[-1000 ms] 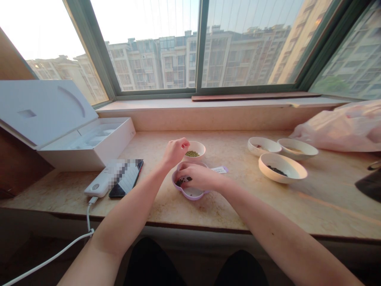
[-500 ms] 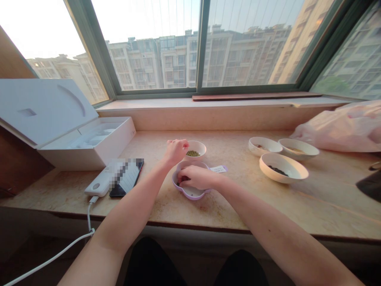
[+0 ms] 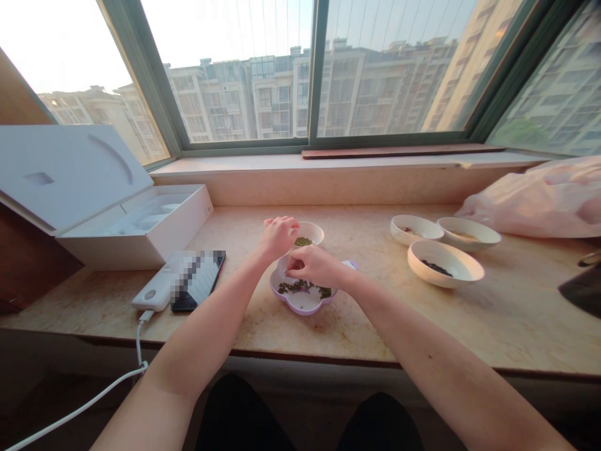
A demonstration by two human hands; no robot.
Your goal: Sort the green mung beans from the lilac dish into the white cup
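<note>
A purple-rimmed white lobed dish (image 3: 305, 305) sits in front of me, with small dark green and dark beans (image 3: 295, 286) spread inside. Over its far part is my right hand (image 3: 317, 264), thumb and fingertips pinched together; what they hold is too small to make out. Just behind stands a small white bowl (image 3: 318, 233) of green beans (image 3: 303, 241). My left hand (image 3: 279, 238) is at that bowl's left side, covering part of its rim. Its fingers are curled, and anything between them is hidden.
To the right stand three white bowls: one with reddish-brown bits (image 3: 407, 221), one with pale contents (image 3: 483, 235), one with black pieces (image 3: 444, 274). A plastic bag (image 3: 539, 200) lies behind them. At left are an open white box (image 3: 183, 216), a power bank (image 3: 153, 294) and a phone (image 3: 206, 285).
My right hand has risen from inside the lobed dish and shifted back toward the bowl of green beans, uncovering the beans in the dish. My left hand has stayed nearly in place.
</note>
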